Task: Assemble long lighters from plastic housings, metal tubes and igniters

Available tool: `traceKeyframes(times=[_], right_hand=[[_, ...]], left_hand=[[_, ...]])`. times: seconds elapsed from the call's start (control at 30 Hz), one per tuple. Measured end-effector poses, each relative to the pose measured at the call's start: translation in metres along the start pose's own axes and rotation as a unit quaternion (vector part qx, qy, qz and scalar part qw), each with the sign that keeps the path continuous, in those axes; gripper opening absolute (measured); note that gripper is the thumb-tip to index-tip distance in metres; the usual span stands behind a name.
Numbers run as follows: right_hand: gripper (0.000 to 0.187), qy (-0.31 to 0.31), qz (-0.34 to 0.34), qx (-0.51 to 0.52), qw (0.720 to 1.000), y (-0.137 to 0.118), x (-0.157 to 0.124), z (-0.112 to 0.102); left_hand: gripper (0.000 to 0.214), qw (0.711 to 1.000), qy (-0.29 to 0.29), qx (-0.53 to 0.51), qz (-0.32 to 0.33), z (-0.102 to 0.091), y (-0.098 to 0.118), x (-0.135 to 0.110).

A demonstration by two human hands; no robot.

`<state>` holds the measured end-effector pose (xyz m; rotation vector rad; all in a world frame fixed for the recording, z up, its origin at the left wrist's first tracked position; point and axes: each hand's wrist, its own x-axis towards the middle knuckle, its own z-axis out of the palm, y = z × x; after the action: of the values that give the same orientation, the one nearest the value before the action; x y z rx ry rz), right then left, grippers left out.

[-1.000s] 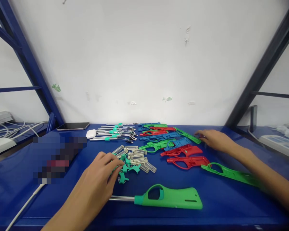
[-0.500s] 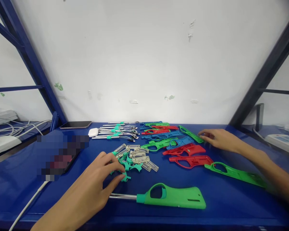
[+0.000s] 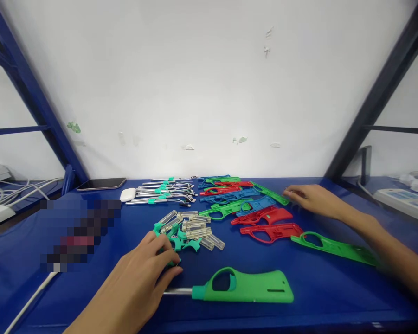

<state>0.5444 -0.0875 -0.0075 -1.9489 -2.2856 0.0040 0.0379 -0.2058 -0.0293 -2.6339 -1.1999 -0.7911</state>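
Observation:
My left hand (image 3: 144, 269) is low over the table, thumb and index finger closing around a small teal plastic trigger mostly hidden behind them. Beyond it is a loose heap of teal triggers (image 3: 176, 242) and clear fuel tanks (image 3: 196, 225). In front, an assembled green gas lighter (image 3: 254, 285) lies flat, its metal barrel partly behind my left fingers. My right hand (image 3: 313, 198) rests by the near end of a green handle shell (image 3: 272, 193), fingers loosely curved and slightly apart, with nothing clearly held.
Red handle shells (image 3: 274, 232), blue ones (image 3: 259, 205) and another green half (image 3: 334, 249) lie at centre right. Metal lighter barrels with wires (image 3: 160, 194) are at the back. A white case (image 3: 128, 195), a phone (image 3: 101, 184) and a pixelated device with a cable (image 3: 31, 299) are leftward.
My left hand has moved slightly down and closed in on the teal trigger, which now hides behind its fingers. The view has shifted a little; my right hand stays by the green shell.

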Motion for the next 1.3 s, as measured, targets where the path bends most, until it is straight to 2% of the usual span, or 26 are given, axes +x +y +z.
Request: traceKeyframes(times=[0.1,0.17,0.23,0.3,0.47,0.57,0.67,0.73,0.83,0.93,1.0,1.07,1.13,1.2,1.23,1.3], right_hand=[[0.030,0.033,0.022,-0.018,0.999,0.001,0.001,-0.001],[0.031,0.055,0.030,-0.029,0.998,0.001,0.000,-0.002],[0.032,0.072,0.033,-0.038,0.996,0.002,0.001,-0.002],[0.032,0.084,0.033,-0.046,0.995,0.004,0.002,0.000],[0.034,0.109,0.048,-0.070,0.990,0.019,0.008,0.009],[0.035,0.106,0.062,-0.074,0.990,0.027,0.009,0.017],[0.036,0.106,0.055,-0.063,0.991,0.023,0.009,0.025],[0.037,0.123,0.047,-0.049,0.990,0.016,0.008,0.026],[0.037,0.184,0.040,-0.023,0.982,0.004,0.005,0.013],[0.036,0.295,0.035,0.017,0.955,-0.015,-0.007,-0.016],[0.037,0.384,0.025,0.058,0.921,-0.038,-0.024,-0.035],[0.043,0.462,0.001,0.109,0.880,-0.069,-0.051,-0.045],[0.052,0.520,-0.025,0.152,0.840,-0.105,-0.087,-0.041],[0.052,0.588,-0.056,0.211,0.779,-0.140,-0.129,-0.024],[0.044,0.569,-0.055,0.236,0.786,-0.154,-0.149,-0.012],[0.027,0.512,-0.070,0.247,0.819,-0.177,-0.184,0.016]], left_hand=[[0.047,0.998,0.048,0.017,0.045,0.002,-0.006,0.004],[0.042,0.994,0.047,0.018,0.097,0.003,-0.012,0.008],[0.036,0.992,0.052,0.018,0.113,0.005,-0.016,0.009],[0.033,0.994,0.051,0.026,0.091,0.010,-0.019,0.004],[0.026,0.999,-0.005,0.044,0.012,0.019,-0.023,-0.014],[0.017,0.998,-0.024,0.031,-0.047,0.009,-0.015,-0.014],[0.017,0.996,-0.021,-0.038,-0.081,-0.006,0.004,-0.003],[0.020,0.990,0.015,-0.065,-0.126,-0.012,0.017,0.005],[0.020,0.983,0.028,-0.125,-0.133,-0.014,0.030,0.010],[0.021,0.970,-0.002,-0.195,-0.148,-0.010,0.035,0.009],[0.025,0.955,-0.017,-0.242,-0.170,-0.008,0.042,0.010],[0.031,0.934,-0.020,-0.297,-0.197,-0.008,0.054,0.015],[0.037,0.902,-0.019,-0.366,-0.229,-0.009,0.070,0.026],[0.038,0.860,-0.038,-0.450,-0.239,-0.010,0.085,0.040],[0.037,0.834,-0.054,-0.496,-0.236,-0.010,0.092,0.048],[0.038,0.772,-0.093,-0.581,-0.242,-0.009,0.102,0.064]])
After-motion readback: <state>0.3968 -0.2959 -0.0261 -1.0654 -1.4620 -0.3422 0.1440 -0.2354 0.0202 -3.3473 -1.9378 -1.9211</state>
